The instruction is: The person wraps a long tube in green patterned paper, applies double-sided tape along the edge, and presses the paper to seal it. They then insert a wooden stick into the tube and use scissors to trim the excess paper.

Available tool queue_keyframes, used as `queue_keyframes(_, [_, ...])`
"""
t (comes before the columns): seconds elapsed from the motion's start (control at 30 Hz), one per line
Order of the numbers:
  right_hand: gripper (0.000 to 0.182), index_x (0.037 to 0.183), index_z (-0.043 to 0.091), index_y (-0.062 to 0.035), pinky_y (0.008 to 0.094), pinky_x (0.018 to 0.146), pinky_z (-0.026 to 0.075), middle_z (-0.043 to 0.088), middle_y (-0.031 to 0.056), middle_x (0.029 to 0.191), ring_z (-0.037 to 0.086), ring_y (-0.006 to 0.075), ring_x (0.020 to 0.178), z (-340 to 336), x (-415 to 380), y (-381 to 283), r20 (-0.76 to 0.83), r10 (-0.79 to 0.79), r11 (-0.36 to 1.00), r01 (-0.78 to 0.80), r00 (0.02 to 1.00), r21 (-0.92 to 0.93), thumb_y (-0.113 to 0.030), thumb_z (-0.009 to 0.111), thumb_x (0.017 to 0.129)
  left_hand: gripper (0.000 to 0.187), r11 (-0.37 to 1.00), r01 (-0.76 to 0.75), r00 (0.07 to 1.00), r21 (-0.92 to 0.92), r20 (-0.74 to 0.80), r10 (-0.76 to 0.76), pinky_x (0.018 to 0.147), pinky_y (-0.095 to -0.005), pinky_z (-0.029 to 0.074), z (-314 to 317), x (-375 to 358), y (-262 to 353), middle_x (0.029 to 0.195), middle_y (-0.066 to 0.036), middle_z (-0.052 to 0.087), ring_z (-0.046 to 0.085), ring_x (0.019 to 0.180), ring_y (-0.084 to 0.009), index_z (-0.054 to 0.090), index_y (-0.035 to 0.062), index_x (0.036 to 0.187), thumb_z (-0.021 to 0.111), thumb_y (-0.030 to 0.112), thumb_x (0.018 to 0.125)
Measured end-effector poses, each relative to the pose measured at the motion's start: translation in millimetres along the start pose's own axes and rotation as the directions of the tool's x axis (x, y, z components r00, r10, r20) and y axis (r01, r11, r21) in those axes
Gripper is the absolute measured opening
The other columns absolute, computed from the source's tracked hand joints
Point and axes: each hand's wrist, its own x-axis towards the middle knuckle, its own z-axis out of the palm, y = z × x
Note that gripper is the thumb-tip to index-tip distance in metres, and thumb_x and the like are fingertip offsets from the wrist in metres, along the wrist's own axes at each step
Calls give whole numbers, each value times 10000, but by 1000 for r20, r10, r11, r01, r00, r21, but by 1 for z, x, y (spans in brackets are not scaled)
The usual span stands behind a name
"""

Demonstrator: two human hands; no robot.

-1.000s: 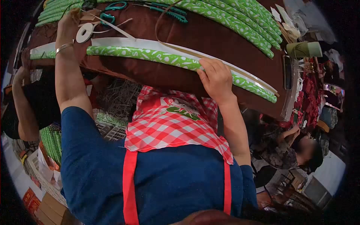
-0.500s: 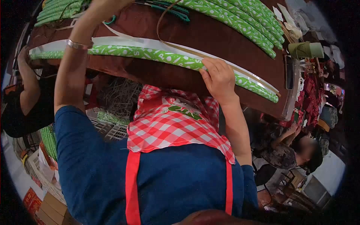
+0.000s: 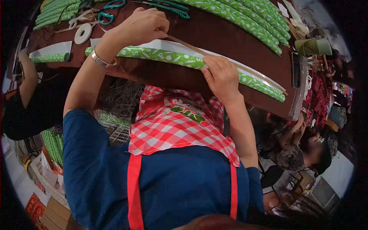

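My left hand (image 3: 147,23), with a metal bangle at the wrist, pinches a narrow tan strip (image 3: 184,43) above the table. The strip runs right along the white edge of a long, green patterned roll (image 3: 159,56) lying near the table's front edge. My right hand (image 3: 223,77) grips this roll around its middle, fingers over the top and thumb at the near side. Its fingertips lie beside the strip, whose far end reaches the roll's right tip.
Teal scissors (image 3: 106,17) and a white tape ring (image 3: 83,33) lie at the back left. Green rolls (image 3: 237,21) are stacked behind. A twine spool (image 3: 312,47) and phone (image 3: 295,69) are at right. Another person's arm (image 3: 28,73) is at left; another person sits lower right.
My left hand has come down and right from the top edge, and the strip's looped part is now drawn straight. The tape ring has come into view. My right hand has barely moved.
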Motion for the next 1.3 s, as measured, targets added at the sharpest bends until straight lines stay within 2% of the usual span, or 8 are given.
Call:
queue_keyframes(0.1, [271, 1035, 655, -84, 395, 800, 488, 667, 46, 1022, 626, 255, 959, 0, 1, 0, -6, 10, 1000, -10, 1000, 8, -170, 716, 785, 150, 981, 151, 980, -118, 148, -133, 691, -395, 472, -11, -5, -9, 743, -91, 629, 625, 741, -289, 652, 85, 827, 641, 233, 849])
queue_keyframes(0.13, [274, 1036, 655, -82, 396, 803, 487, 667, 46, 1023, 626, 256, 961, 0, 1, 0, -2, 3, 1000, -3, 1000, 11, -171, 716, 784, 159, 972, 148, 986, -181, 97, -133, 609, -407, 475, -14, -11, -10, 693, -140, 625, 613, 655, -337, 637, 46, 836, 634, 204, 854])
queue_keyframes(0.3, [283, 1044, 655, -80, 396, 814, 482, 666, 48, 1032, 624, 258, 966, 0, 0, 0, 7, 7, 1000, -7, 1000, 20, -176, 716, 786, 167, 920, 266, 960, -288, 163, -227, 619, -387, 459, -24, -44, -16, 770, -158, 608, 593, 675, -302, 626, -13, 905, 617, 153, 908])
queue_keyframes(0.53, [298, 1070, 656, -85, 396, 833, 475, 665, 54, 1056, 619, 257, 990, -1, -1, 1, 29, 5, 1000, -6, 1000, 9, -177, 712, 792, 163, 855, 499, 863, -140, 170, -475, 651, -415, 500, -6, -66, -17, 783, -126, 675, 654, 744, -320, 679, 48, 869, 659, 207, 837])
queue_keyframes(0.63, [300, 1076, 653, -86, 397, 837, 474, 662, 57, 1066, 618, 256, 996, -2, -1, 1, 40, 5, 1000, -5, 999, 7, -177, 710, 796, 174, 873, 478, 877, -99, 113, -468, 615, -400, 486, -1, -69, -16, 788, -153, 659, 651, 700, -298, 660, 25, 937, 647, 193, 894])
queue_keyframes(0.73, [303, 1081, 646, -87, 400, 839, 473, 658, 58, 1070, 616, 258, 1000, -3, 0, 0, 47, 8, 1000, -9, 999, 11, -178, 710, 799, 180, 835, 544, 832, -81, 179, -524, 615, -406, 492, -3, -66, -13, 770, -158, 659, 661, 715, -304, 666, 33, 947, 652, 204, 890])
queue_keyframes(1.2, [308, 1093, 641, -94, 407, 826, 470, 658, 56, 1075, 616, 262, 996, -3, -2, 3, 40, -2, 1000, 1, 999, 20, -189, 711, 808, 177, 863, 501, 863, -66, 110, -493, 638, -427, 488, 1, -66, -12, 752, -160, 653, 639, 701, -337, 674, 35, 889, 676, 207, 847])
queue_keyframes(1.3, [324, 1120, 637, -50, 418, 819, 488, 665, 117, 1080, 623, 315, 970, -4, -2, 3, 58, -9, 999, 6, 998, 39, -149, 705, 819, 170, 868, 493, 868, -63, 106, -485, 642, -428, 488, 2, -66, -12, 748, -159, 650, 640, 708, -336, 673, 36, 884, 671, 203, 847])
